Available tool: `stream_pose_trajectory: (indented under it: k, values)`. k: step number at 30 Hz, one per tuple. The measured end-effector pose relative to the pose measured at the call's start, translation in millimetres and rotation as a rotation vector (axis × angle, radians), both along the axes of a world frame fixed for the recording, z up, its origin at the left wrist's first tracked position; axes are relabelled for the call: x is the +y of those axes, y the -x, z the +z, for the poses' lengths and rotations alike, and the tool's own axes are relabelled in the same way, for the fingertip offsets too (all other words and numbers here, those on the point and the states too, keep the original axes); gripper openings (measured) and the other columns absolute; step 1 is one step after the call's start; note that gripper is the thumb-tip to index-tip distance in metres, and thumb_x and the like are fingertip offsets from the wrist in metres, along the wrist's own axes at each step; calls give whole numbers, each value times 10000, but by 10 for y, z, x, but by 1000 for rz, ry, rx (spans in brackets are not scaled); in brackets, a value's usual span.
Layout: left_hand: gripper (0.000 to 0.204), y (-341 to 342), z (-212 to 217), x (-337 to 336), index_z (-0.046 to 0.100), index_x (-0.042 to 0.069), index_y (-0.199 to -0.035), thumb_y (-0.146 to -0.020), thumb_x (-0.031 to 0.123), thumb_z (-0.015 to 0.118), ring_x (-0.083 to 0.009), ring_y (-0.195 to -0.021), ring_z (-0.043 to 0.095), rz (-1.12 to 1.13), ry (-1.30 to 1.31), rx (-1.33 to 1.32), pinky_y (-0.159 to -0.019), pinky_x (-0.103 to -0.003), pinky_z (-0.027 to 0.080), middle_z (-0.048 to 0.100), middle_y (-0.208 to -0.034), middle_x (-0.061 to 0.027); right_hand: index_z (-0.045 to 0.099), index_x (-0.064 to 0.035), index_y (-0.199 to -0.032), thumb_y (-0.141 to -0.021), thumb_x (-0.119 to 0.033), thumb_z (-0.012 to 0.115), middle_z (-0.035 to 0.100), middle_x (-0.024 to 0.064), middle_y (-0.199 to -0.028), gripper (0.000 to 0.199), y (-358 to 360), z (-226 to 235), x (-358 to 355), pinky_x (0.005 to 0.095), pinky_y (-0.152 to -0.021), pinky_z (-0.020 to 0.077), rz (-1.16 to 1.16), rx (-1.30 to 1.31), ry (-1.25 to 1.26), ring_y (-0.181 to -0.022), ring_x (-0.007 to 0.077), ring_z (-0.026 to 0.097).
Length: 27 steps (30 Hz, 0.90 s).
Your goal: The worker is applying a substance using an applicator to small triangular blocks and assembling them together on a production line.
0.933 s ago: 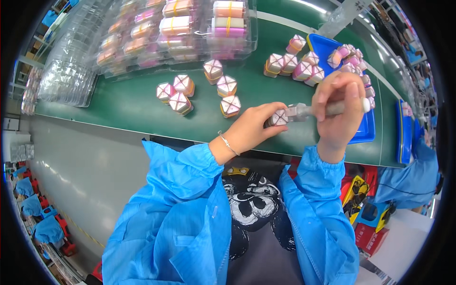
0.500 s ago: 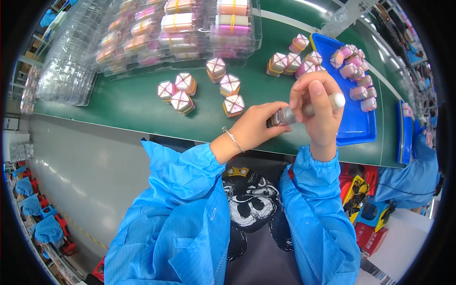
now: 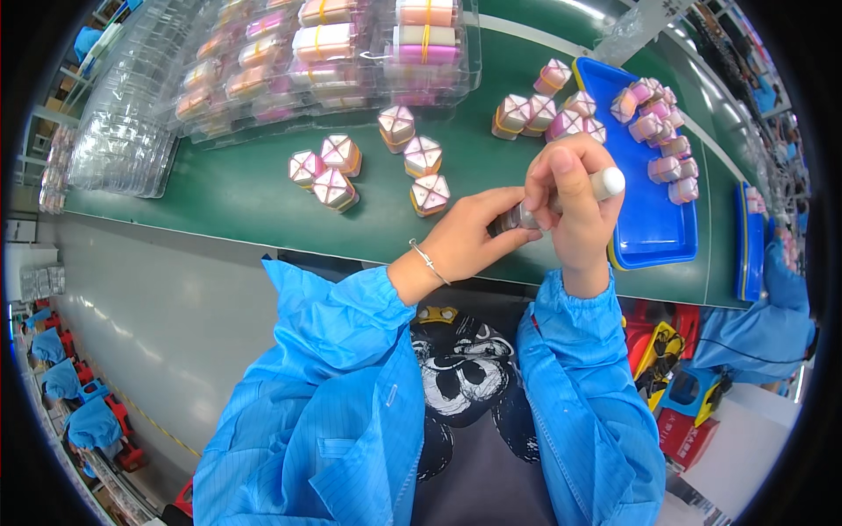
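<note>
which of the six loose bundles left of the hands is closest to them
The front bundle of the right trio, just beside the left hand; the other five stand farther away.

Red box (image 3: 683,443), lower right: pale printed characters (image 3: 693,433) on side.

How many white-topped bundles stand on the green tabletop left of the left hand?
6: left cluster has left bundle, rear bundle, front bundle; right line has far bundle, middle bundle, near bundle. None looks hidden.
</note>
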<state>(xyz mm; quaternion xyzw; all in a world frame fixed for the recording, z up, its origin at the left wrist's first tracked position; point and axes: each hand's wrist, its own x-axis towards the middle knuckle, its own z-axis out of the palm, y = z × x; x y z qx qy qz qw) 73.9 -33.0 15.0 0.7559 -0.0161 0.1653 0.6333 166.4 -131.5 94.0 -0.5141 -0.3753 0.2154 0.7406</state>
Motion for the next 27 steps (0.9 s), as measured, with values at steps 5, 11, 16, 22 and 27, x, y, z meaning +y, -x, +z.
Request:
stream_pose_trajectory:
  k: [5, 11, 16, 22, 27]
  values:
    - [360, 0, -19, -5, 609, 18, -1151, -847, 182, 709, -302, -885, 638, 11, -6, -32, -785, -358, 498, 660, -1010, -166, 573, -7, -836, -979, -160, 559, 548, 26, -601, 211, 2, -29, -7, 186, -394, 283, -11, -12, -11, -452, 24, 412]
    - [355, 9, 0, 7, 608, 16, -1149, -850, 183, 704, -302, -863, 641, 5, -28, 16, -769, -360, 500, 663, -991, -167, 567, -11, -825, -977, -158, 561, 546, 24, -599, 212, -4, -46, -7, 187, -396, 282, 8, -3, -19, -458, 25, 420]
    - [370, 5, -8, -6, 600, 19, -1157, -848, 192, 708, -301, -882, 646, 16, -29, -13, -778, -360, 501, 664, -1005, -168, 567, -12, -827, -976, -154, 562, 550, 23, -603, 206, 0, -43, -2, 188, -398, 288, 1, -22, -20, -460, 25, 422]
    - [707, -64, -127, -27, 336, 58, -1383, -823, 159, 756, -226, -1042, 635, 13, -211, -79, -920, -320, 483, 615, -1230, -141, 595, -19, -856, -976, -250, 531, 544, 53, -639, 268, -301, 85, -219, 207, -378, 255, -42, 43, -350, -435, 48, 393]
    - [501, -49, -150, 14, 405, 61, -1343, -919, 198, 637, -150, -953, 640, -100, 184, 124, -815, -279, 521, 631, -1119, -94, 646, -20, -972, -966, -229, 523, 567, 16, -684, 242, -527, 252, -499, 196, -379, 243, -350, -82, 150, -440, 33, 401]
